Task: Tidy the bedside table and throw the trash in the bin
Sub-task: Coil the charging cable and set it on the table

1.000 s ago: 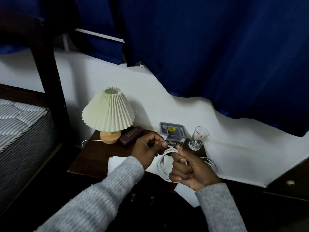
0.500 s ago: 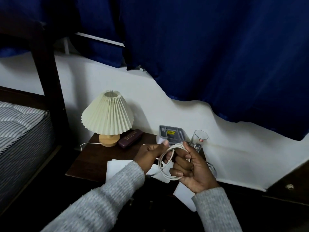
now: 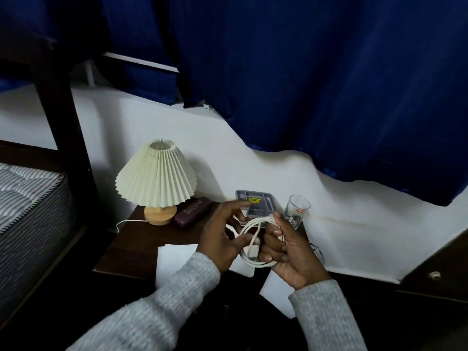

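"Fingers (image 3: 272, 245) first, for the log: how were they set?" asked K.

"Right hand (image 3: 291, 252): curled round the white cable (image 3: 255, 235), which was gathered in a loose coil and held in the air over the right part of the bedside table (image 3: 141, 239). Left hand (image 3: 222, 236): fingers spread and fairly straight, thumb against the strand crossing the coil. It seemed to be steering that strand rather than gripping it; the blur left this uncertain."

"Risks from here?"

"Noted three. Coil was unsecured (no tie or tuck visible), so any slackening of the right grip would probably let the loops spring apart and drop onto the sheet of paper (image 3: 174, 257) below. The glass (image 3: 296, 211) stood just behind the right hand; a wide sweep while winding could tip it. The cable's far end was hidden, so a snag on the grey tray (image 3: 255, 201) or the lamp (image 3: 157, 173) could not be ruled out."

"Task status?"

"Judged early: paper not yet binned, cable not yet put down."
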